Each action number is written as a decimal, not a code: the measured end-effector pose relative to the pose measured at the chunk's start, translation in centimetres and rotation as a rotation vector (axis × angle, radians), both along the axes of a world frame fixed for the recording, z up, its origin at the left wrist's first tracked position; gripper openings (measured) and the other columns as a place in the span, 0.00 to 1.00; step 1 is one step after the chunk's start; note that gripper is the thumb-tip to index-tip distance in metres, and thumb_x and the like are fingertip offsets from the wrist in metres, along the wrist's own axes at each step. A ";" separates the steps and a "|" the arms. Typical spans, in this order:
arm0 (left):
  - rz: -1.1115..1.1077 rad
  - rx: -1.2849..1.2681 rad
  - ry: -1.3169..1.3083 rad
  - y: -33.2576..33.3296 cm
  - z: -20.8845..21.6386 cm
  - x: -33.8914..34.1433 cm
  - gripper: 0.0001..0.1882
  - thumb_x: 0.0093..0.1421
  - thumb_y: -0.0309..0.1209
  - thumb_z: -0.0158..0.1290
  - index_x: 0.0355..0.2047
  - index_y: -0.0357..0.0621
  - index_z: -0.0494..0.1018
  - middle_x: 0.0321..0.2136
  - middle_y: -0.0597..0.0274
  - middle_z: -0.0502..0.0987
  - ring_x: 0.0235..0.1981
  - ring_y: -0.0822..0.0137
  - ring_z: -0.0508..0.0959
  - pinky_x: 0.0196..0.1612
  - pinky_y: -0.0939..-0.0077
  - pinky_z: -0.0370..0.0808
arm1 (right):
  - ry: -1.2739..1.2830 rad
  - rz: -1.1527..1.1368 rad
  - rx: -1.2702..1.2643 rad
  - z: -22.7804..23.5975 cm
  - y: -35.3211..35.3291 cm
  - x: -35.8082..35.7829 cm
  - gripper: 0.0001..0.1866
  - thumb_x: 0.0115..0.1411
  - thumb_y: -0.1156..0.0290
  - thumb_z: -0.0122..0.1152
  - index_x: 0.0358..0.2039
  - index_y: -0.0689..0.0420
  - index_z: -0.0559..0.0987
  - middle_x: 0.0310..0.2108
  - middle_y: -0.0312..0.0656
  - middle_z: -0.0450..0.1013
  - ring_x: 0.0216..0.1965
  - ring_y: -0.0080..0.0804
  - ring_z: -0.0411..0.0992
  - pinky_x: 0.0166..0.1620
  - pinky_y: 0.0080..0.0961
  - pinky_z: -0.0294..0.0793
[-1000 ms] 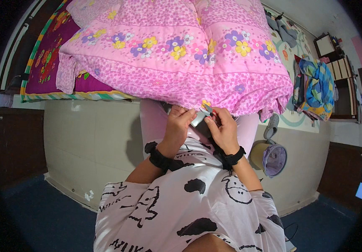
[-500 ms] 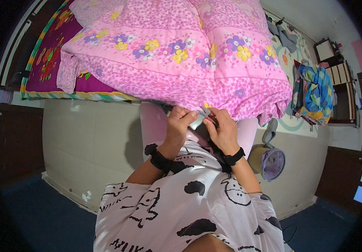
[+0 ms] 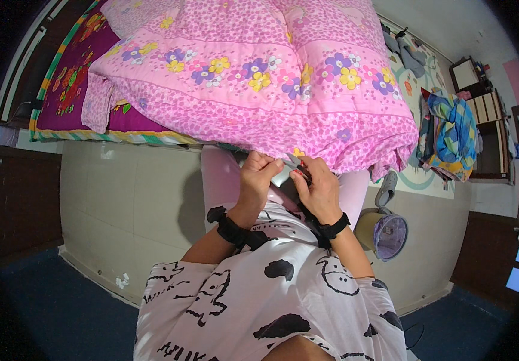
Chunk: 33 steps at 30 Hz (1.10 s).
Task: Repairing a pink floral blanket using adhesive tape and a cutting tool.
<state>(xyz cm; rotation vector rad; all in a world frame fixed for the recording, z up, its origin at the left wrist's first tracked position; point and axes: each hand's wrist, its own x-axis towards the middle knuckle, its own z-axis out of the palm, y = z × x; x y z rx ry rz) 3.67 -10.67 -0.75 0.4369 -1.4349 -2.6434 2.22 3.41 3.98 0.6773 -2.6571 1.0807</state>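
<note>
Left hand [image 3: 255, 183] bunched at the quilt [image 3: 235, 90] edge, grip I can't make out | right hand [image 3: 321, 191] curled round scissors [image 3: 294, 160] | floor [image 3: 115, 192] left, bin [image 3: 368, 229] right

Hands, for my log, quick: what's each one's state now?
Left hand: closed in a pinch; contents unclear.
Right hand: closed, holding a small bladed tool.

My left hand [image 3: 257, 178] and right hand [image 3: 321, 189] sit close together, fingertips [image 3: 257, 159] turned toward each other, apart. The left fingers bend toward the thumb [image 3: 274, 166]; the right ones curl in a grip. Behind the fingers, my wrists [image 3: 331, 218] angle inward from wider-spread forearms [image 3: 353, 253].
</note>
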 end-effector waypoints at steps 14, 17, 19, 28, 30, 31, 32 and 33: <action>0.061 -0.012 -0.003 0.5 0.9 -0.3 0.06 0.53 0.21 0.50 0.26 0.39 0.63 0.22 0.64 0.70 0.24 0.78 0.70 0.31 0.85 0.68 | -0.247 -0.108 -0.263 -1.4 -1.5 1.0 0.16 0.51 0.69 0.57 0.38 0.62 0.69 0.27 0.48 0.69 0.25 0.41 0.69 0.29 0.29 0.68; 0.073 0.070 -0.023 0.7 1.3 -0.3 0.06 0.53 0.22 0.50 0.25 0.40 0.62 0.22 0.63 0.70 0.24 0.78 0.70 0.30 0.85 0.68 | -0.283 -0.121 -0.290 -1.7 -1.5 1.0 0.16 0.51 0.69 0.57 0.38 0.62 0.69 0.24 0.48 0.68 0.24 0.39 0.68 0.28 0.27 0.67; 0.071 0.103 -0.025 0.8 1.4 -0.3 0.07 0.53 0.22 0.50 0.25 0.40 0.62 0.23 0.63 0.70 0.24 0.77 0.70 0.30 0.85 0.68 | -0.295 -0.122 -0.310 -1.7 -1.6 1.1 0.15 0.51 0.69 0.57 0.38 0.62 0.69 0.24 0.48 0.68 0.23 0.38 0.68 0.28 0.27 0.67; 0.079 0.159 -0.017 1.0 1.6 -0.4 0.07 0.53 0.21 0.50 0.25 0.40 0.62 0.22 0.64 0.69 0.24 0.77 0.70 0.30 0.84 0.68 | -0.285 -0.118 -0.321 -1.7 -1.4 1.0 0.16 0.51 0.67 0.58 0.38 0.62 0.69 0.23 0.47 0.68 0.21 0.36 0.68 0.26 0.26 0.67; 0.083 0.141 0.009 0.9 1.5 -0.3 0.07 0.53 0.21 0.50 0.25 0.40 0.62 0.22 0.64 0.69 0.25 0.77 0.70 0.31 0.84 0.68 | -0.294 -0.116 -0.317 -1.5 -1.4 0.9 0.16 0.51 0.67 0.58 0.37 0.62 0.69 0.23 0.47 0.68 0.21 0.36 0.68 0.26 0.26 0.67; 0.082 0.140 0.009 0.9 1.4 -0.3 0.07 0.53 0.21 0.50 0.25 0.40 0.62 0.22 0.64 0.69 0.25 0.77 0.70 0.31 0.84 0.68 | -0.303 -0.117 -0.304 -1.4 -1.4 0.9 0.15 0.52 0.67 0.58 0.37 0.62 0.69 0.23 0.47 0.68 0.22 0.37 0.68 0.26 0.26 0.67; 0.089 0.129 0.005 0.9 1.2 -0.3 0.07 0.52 0.21 0.51 0.25 0.40 0.62 0.22 0.64 0.69 0.25 0.77 0.70 0.31 0.84 0.68 | -0.312 -0.117 -0.291 -1.4 -1.3 0.9 0.15 0.52 0.67 0.57 0.37 0.62 0.69 0.22 0.47 0.68 0.22 0.38 0.68 0.26 0.27 0.67; 0.097 0.118 0.000 0.9 1.2 -0.3 0.08 0.52 0.21 0.51 0.25 0.40 0.62 0.22 0.64 0.69 0.25 0.77 0.70 0.32 0.84 0.69 | -0.312 -0.118 -0.292 -1.5 -1.3 0.9 0.15 0.52 0.67 0.57 0.37 0.62 0.69 0.22 0.47 0.68 0.22 0.38 0.68 0.26 0.27 0.67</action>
